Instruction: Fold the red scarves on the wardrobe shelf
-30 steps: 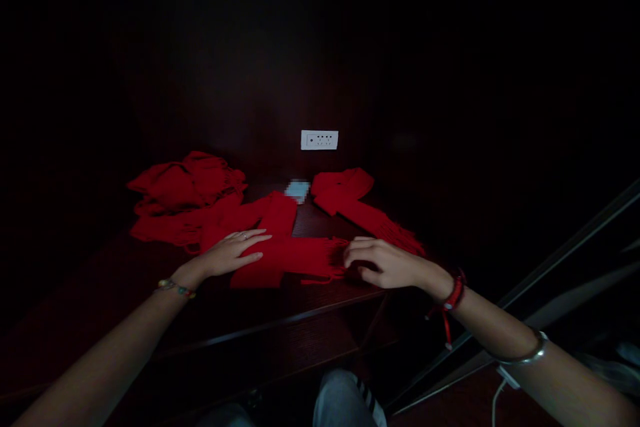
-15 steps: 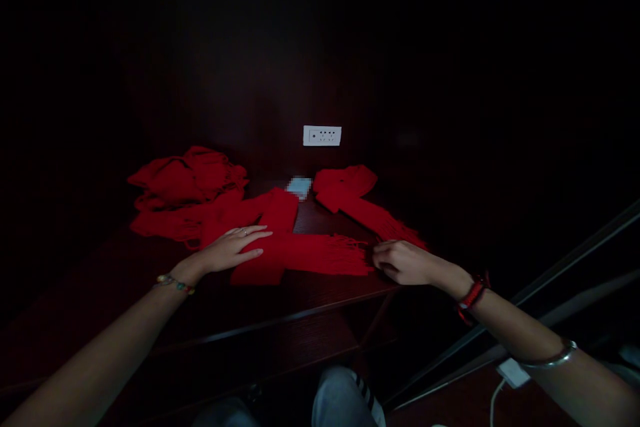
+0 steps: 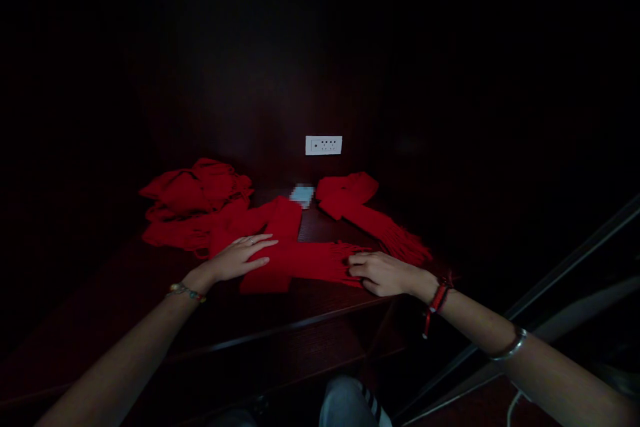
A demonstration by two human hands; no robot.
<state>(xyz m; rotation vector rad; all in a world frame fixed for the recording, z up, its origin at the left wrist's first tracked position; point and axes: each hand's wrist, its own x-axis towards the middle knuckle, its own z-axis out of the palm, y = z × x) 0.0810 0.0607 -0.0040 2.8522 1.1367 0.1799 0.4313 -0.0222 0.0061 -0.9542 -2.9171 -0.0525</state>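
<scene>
A red fringed scarf [image 3: 310,260] lies folded across itself on the dark wooden shelf [image 3: 320,299]. My left hand [image 3: 243,255] rests flat on its crossing part, fingers stretched out and slightly apart. Over the fringe at the scarf's right end is my right hand [image 3: 380,272], its fingers curled down onto the strands. Whether those fingers pinch any strands is hidden from above. Behind, to the right, a second red scarf [image 3: 350,197] lies bent, its fringe pointing toward me. A loose heap of red knitted cloth [image 3: 195,190] sits at the back left, meeting the folded scarf.
A white socket plate [image 3: 324,145] is set in the dark back wall. Below it lies a small pale blue, blurred item [image 3: 303,195]. My knee [image 3: 345,400] shows under the shelf's front edge. A white cable [image 3: 513,407] runs at the lower right.
My right hand has moved left, from beside the fringe's tips onto the fringe. My left hand stays on the scarf. The whole view has shifted slightly.
</scene>
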